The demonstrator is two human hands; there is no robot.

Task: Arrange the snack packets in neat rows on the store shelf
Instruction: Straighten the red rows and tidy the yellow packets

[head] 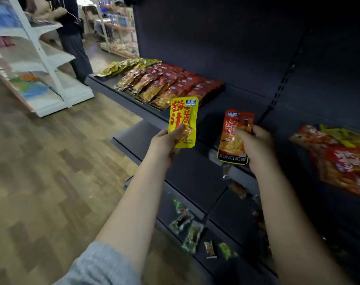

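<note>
Sorting step, mid-carry. Left hand pinches a yellow packet upright by its lower edge; right hand, grip curled, holds a red packet. Both are above the shelf, just beside the rows. Next, probably: match each by colour and lay it flat, overlapping. Packets are glossy, flat foil pouches, crinkly and slippery. Loose pile waits at right.

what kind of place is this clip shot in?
Most likely a small retail shop, mid-restock. Dark shelf carries snack packets in rows, white display racks stand across the aisle, and each hand holds a packet: left hand a yellow packet, right hand a red packet.
</note>
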